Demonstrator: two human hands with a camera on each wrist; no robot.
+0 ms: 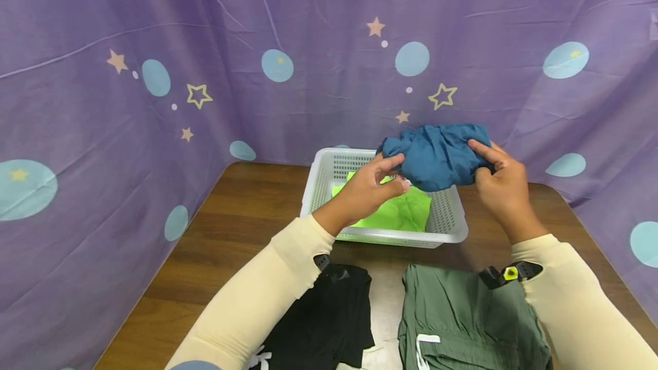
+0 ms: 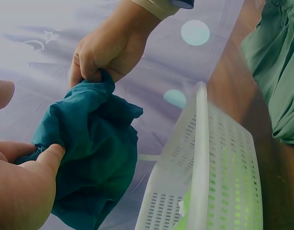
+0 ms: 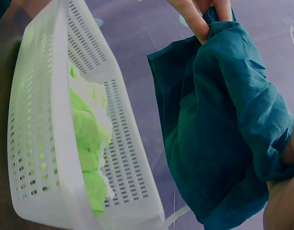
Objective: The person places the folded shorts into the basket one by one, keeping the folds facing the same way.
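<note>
A bunched blue garment hangs in the air over the back right of a white plastic basket. My left hand pinches its left end between thumb and fingers. At the other end, my right hand grips the cloth, thumb below and index finger on top. Seen from the left wrist, the garment droops loosely between both hands, beside the basket. Bright green clothing lies in the basket, and the right wrist view shows a pale white part on that green clothing.
Black clothing with a white drawstring lies at the front of the wooden table. To its right is a green garment with a white cord. A purple patterned curtain hangs behind and along the sides.
</note>
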